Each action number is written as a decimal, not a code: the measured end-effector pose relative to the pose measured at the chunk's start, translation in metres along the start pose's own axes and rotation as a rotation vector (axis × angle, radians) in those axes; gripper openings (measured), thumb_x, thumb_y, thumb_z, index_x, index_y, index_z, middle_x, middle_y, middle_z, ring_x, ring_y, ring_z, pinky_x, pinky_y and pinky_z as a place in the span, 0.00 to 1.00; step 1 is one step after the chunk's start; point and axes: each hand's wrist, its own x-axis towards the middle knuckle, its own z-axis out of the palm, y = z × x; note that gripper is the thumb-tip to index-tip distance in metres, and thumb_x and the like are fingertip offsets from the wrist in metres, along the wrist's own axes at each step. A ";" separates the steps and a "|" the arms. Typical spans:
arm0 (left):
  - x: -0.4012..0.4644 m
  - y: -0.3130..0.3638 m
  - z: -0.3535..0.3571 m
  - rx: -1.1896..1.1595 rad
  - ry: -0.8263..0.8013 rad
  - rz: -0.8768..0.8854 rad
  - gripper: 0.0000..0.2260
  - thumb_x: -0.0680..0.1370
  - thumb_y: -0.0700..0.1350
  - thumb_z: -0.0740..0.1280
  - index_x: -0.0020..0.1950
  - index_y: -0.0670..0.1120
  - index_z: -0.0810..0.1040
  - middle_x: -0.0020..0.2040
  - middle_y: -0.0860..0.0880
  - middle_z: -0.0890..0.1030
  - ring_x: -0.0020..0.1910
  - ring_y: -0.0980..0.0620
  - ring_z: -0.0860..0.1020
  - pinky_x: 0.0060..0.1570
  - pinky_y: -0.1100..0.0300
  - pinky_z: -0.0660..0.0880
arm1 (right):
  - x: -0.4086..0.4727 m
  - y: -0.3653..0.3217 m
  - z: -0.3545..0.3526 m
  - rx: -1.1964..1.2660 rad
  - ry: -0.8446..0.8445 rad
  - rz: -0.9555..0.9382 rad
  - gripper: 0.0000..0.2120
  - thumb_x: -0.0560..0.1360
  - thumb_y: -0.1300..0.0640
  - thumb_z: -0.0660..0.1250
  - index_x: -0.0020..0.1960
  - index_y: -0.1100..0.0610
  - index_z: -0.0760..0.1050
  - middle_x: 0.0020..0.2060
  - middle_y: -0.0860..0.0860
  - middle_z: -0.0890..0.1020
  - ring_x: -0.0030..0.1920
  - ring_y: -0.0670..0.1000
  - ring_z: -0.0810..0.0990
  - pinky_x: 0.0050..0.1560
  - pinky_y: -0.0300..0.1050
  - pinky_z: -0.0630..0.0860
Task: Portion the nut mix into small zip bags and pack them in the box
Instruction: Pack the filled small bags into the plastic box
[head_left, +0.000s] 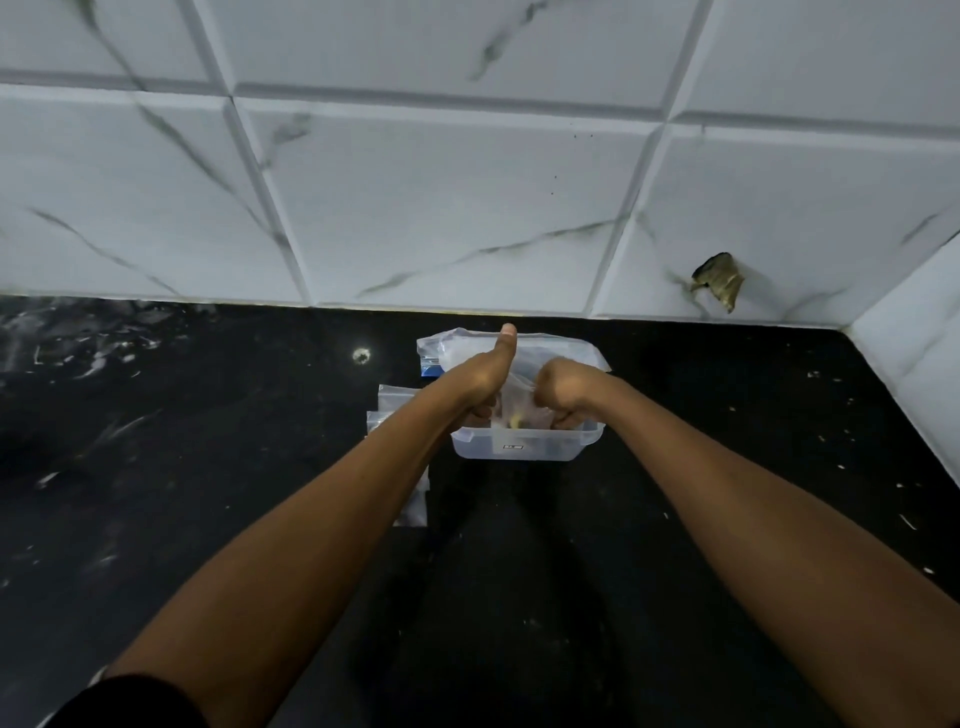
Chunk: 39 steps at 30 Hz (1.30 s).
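A clear plastic box (519, 448) stands on the black counter near the wall. Both hands are over it, holding a small clear zip bag (522, 402) with some nut mix showing through it. My left hand (485, 382) grips the bag's left side with the thumb pointing up toward the wall. My right hand (566, 389) is curled on the bag's right side. A larger clear bag with a blue strip (441, 353) lies behind the box, partly hidden by the hands.
Several empty clear zip bags (395, 410) lie on the counter left of the box, partly under my left forearm. The black counter (208, 467) is speckled with white crumbs. A tiled marble wall (467, 208) rises just behind, with a side wall at the right.
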 end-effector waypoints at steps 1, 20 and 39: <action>0.003 0.002 0.001 0.007 -0.009 -0.023 0.44 0.76 0.73 0.44 0.73 0.38 0.66 0.63 0.34 0.76 0.61 0.38 0.77 0.66 0.45 0.73 | 0.002 -0.001 0.001 -0.044 0.024 0.012 0.11 0.78 0.64 0.61 0.58 0.65 0.75 0.51 0.63 0.81 0.50 0.59 0.82 0.54 0.54 0.80; -0.048 -0.009 -0.032 0.048 0.170 0.248 0.38 0.79 0.70 0.44 0.73 0.42 0.70 0.70 0.38 0.74 0.66 0.42 0.75 0.68 0.44 0.70 | -0.042 -0.004 0.006 -0.306 0.530 -0.314 0.14 0.76 0.53 0.66 0.59 0.59 0.77 0.50 0.54 0.81 0.49 0.54 0.80 0.46 0.44 0.75; -0.102 -0.155 -0.035 -0.603 0.283 -0.074 0.30 0.83 0.62 0.47 0.75 0.41 0.66 0.75 0.43 0.68 0.74 0.44 0.66 0.72 0.43 0.64 | -0.037 -0.023 0.177 0.620 0.094 0.042 0.21 0.74 0.53 0.68 0.65 0.52 0.67 0.59 0.53 0.76 0.54 0.52 0.78 0.53 0.48 0.78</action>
